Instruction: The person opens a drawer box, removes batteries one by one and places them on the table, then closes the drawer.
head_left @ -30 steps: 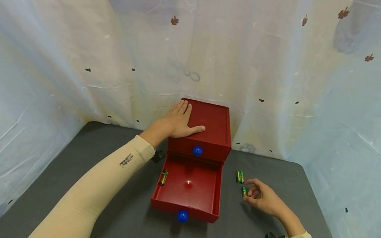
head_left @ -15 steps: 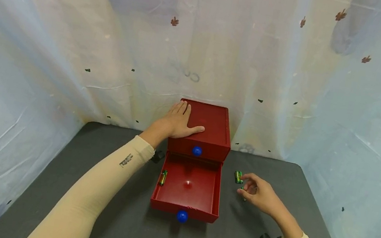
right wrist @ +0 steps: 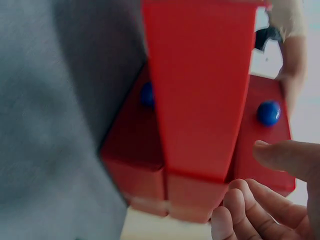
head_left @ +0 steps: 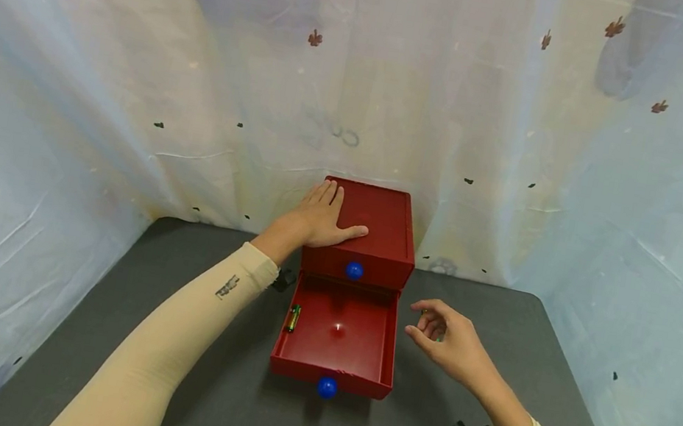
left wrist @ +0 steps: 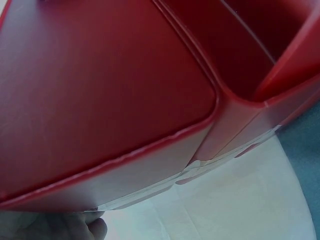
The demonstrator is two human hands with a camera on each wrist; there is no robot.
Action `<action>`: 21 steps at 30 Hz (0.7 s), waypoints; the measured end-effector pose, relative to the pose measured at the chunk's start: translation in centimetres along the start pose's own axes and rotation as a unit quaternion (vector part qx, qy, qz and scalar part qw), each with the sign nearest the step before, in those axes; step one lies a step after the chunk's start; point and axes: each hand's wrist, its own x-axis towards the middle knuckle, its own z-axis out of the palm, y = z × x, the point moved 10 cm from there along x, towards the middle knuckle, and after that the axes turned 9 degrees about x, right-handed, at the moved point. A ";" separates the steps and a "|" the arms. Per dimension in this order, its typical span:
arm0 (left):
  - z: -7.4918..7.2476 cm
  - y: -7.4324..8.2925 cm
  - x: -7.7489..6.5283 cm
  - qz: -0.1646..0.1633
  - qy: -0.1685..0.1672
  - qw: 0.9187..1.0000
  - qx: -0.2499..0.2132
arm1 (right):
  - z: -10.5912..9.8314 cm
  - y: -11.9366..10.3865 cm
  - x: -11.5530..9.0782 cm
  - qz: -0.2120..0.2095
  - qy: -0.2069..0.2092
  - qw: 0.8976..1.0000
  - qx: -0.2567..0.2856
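Observation:
A red drawer box [head_left: 382,212] stands at the back of the table, one drawer [head_left: 357,327] pulled out. Inside that drawer, along its left wall, lies a green and black battery [head_left: 294,318]. My left hand [head_left: 316,220] rests flat on the box top, fingers spread. To the right of the drawer hovers my right hand [head_left: 449,338], its thumb and forefinger apart with nothing seen between them. Specks of green peep out past its fingers, where batteries lay on the table before; the hand hides the rest. In the right wrist view, the thumb [right wrist: 285,157] stands away from the loosely bent fingers.
Blue round knobs sit on the drawer fronts, one on the pulled-out drawer [head_left: 327,388] and one on the top drawer [right wrist: 268,113]. The dark grey table [head_left: 204,400] is enclosed by a pale hanging sheet [head_left: 362,82] behind and at both sides.
My right hand has moved left, from beside the loose batteries to over them and nearer the drawer, now covering most of them. The left hand and the drawer stay put.

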 end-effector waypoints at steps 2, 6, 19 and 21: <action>0.1 0.0 0.1 -0.001 -0.001 1.000 0.001 | 0.4 -0.9 0.1 -0.008 -0.002 1.000 0.003; 0.2 -0.1 0.3 -0.004 -0.005 1.000 0.001 | 1.3 -2.6 0.4 -0.028 -0.010 0.999 0.011; -0.3 0.1 -0.4 -0.004 0.019 1.000 -0.001 | 4.2 -5.5 1.4 -0.052 -0.054 0.997 0.034; -0.3 0.1 -0.4 -0.004 0.019 1.000 -0.001 | 4.6 -5.7 1.6 -0.051 -0.060 0.996 0.041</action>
